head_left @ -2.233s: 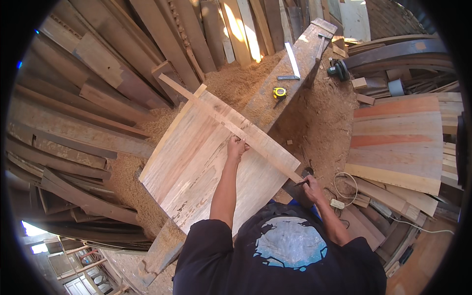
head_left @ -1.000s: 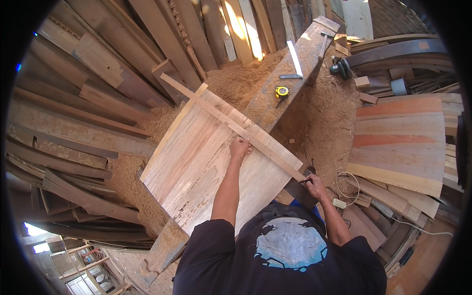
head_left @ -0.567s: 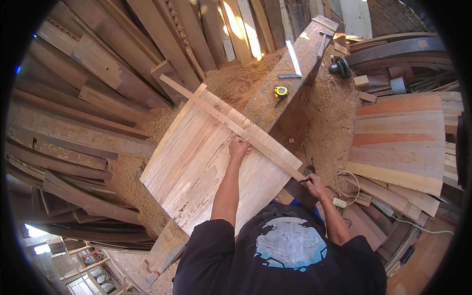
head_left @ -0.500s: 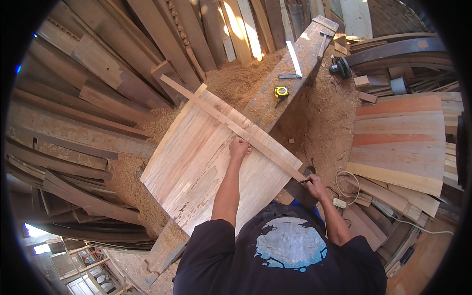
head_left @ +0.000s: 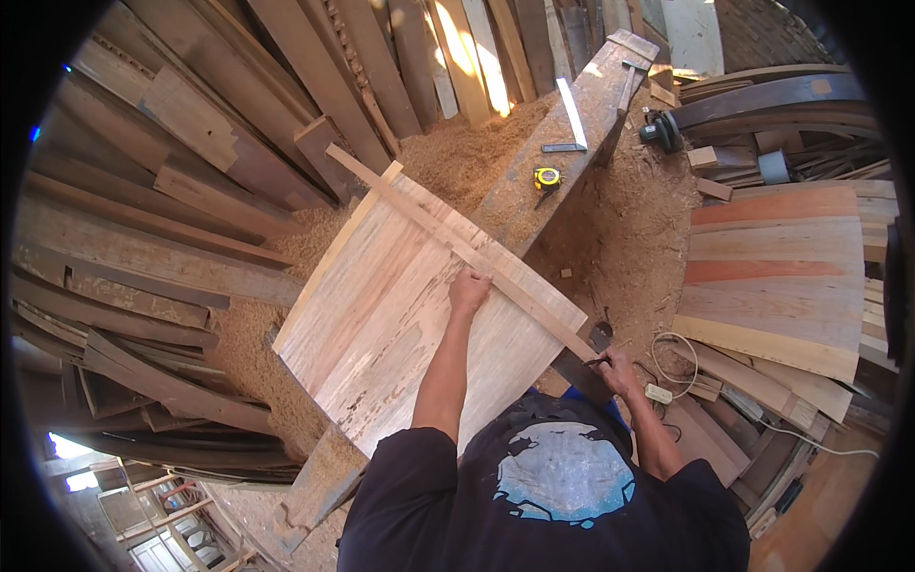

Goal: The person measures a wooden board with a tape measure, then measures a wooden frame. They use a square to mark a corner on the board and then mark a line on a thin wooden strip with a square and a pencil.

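A wide wooden panel, pale with darker streaks, lies slantwise in front of me. Across its far side runs a long thin wooden strip, whose upper end sticks out past the panel. My left hand is closed at the strip's near edge, around its middle, fingers curled against it. At the strip's lower right end, by the panel's corner, my right hand grips a thin dark pencil-like stick. Its fingertips are too small to make out fully.
Under the panel runs a sawdust-covered beam bearing a yellow tape measure, a try square and a hammer. A power tool sits beyond. Another panel lies right, near a cable. Boards lean left.
The strip has shifted slightly to the right across the panel, its upper end most visibly. My left hand has slid a little right with it, and my right hand has moved slightly right.
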A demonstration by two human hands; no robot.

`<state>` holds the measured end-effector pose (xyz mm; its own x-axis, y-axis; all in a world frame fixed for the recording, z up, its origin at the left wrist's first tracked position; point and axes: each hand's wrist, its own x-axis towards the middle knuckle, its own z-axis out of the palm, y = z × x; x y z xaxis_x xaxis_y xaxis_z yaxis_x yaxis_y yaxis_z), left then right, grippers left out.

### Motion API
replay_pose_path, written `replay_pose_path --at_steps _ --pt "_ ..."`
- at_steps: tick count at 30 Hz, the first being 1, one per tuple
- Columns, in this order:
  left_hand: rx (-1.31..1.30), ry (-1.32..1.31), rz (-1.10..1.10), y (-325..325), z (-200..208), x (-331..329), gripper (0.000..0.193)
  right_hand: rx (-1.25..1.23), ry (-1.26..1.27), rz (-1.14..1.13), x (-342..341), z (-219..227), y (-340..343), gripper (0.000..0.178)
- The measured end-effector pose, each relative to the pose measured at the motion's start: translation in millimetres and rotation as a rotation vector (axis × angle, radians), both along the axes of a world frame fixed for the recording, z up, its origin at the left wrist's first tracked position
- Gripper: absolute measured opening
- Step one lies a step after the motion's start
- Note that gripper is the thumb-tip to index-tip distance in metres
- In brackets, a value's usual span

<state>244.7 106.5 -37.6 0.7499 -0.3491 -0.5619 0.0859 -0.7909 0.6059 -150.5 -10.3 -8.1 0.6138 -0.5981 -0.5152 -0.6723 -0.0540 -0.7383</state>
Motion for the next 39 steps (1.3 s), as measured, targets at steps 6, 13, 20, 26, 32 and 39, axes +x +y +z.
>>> replay_pose_path --at_steps 6,13,20,26,32,39 --pt "0.067 -0.217 -0.171 -7 -13 -4 0.035 0.066 0.006 -0.058 -12 -4 4 0.02" --pt "0.086 -0.134 -0.134 0 -18 6 0.035 0.01 0.0 -0.046 -7 -12 3 0.019" --pt "0.104 -0.118 -0.122 2 -11 8 0.035 0.063 -0.02 -0.06 -12 -28 6 0.016" --pt "0.064 -0.033 -0.077 -5 4 0 0.031 0.084 -0.036 -0.098 -13 -27 5 0.016" --pt "0.052 -0.013 -0.044 -5 6 0 0.031 -0.013 -0.017 -0.028 -8 -16 4 0.019" --pt "0.074 -0.031 -0.094 -6 7 0 0.031 0.097 -0.01 -0.021 -9 -10 2 0.023"
